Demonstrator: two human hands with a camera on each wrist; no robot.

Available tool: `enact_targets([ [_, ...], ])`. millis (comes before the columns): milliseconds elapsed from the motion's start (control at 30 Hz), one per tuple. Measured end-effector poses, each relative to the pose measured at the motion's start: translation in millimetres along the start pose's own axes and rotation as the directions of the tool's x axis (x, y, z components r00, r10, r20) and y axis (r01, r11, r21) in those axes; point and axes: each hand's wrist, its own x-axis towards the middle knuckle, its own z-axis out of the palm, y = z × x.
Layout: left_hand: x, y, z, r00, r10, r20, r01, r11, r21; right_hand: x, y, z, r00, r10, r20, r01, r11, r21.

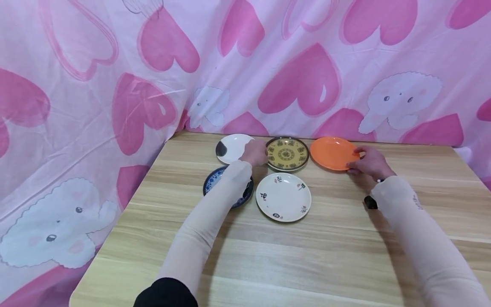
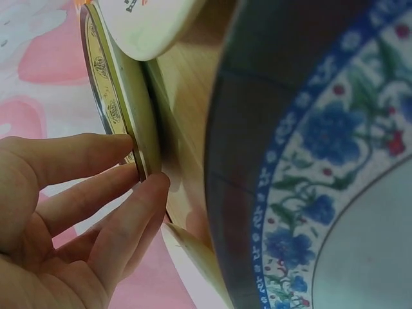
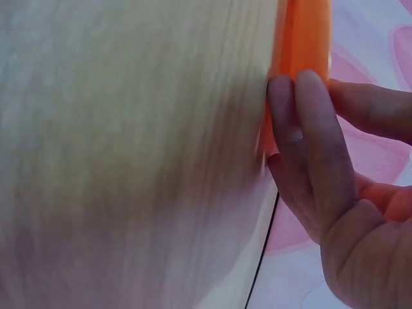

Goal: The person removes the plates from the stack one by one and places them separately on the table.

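At the back of the table, my left hand (image 1: 255, 152) pinches the left rim of a yellow patterned plate (image 1: 287, 154) with a dark brown edge. In the left wrist view, its fingertips (image 2: 153, 187) meet that rim from both sides. My right hand (image 1: 371, 163) grips the right edge of an orange plate (image 1: 333, 152), thumb over the top and fingers (image 3: 318, 122) against its underside. A white plate with a black patch (image 1: 232, 147) lies left of the yellow one, partly behind my left hand. My left forearm covers part of a blue floral plate (image 1: 215, 179).
A white plate with small dark and red marks (image 1: 284, 197) lies in front of the yellow plate. The wooden table (image 1: 268, 264) meets a pink heart-patterned curtain (image 1: 299, 81) at its back and left edges.
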Motion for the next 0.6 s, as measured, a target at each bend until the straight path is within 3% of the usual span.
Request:
enact_targets([
  [200, 0.0, -0.4, 2.7, 0.999, 0.033, -0.037, -0.033, 0.999, 0.003, -3.7, -2.9, -4.2, 1.0, 0.003, 0.005, -0.002, 0.992, -0.129],
  [433, -4.0, -2.3, 9.2, 1.0, 0.006, -0.026, -0.006, 1.0, -0.002, -11.8, -12.5, -0.7, 0.999, 0.035, -0.027, -0.041, 0.949, -0.312],
  [600, -2.1, 2.2, 5.7, 0.998, 0.03, -0.052, -0.027, 0.998, 0.059, -11.4, -26.5, 4.3, 0.994, -0.035, -0.107, -0.007, 0.931, -0.366],
])
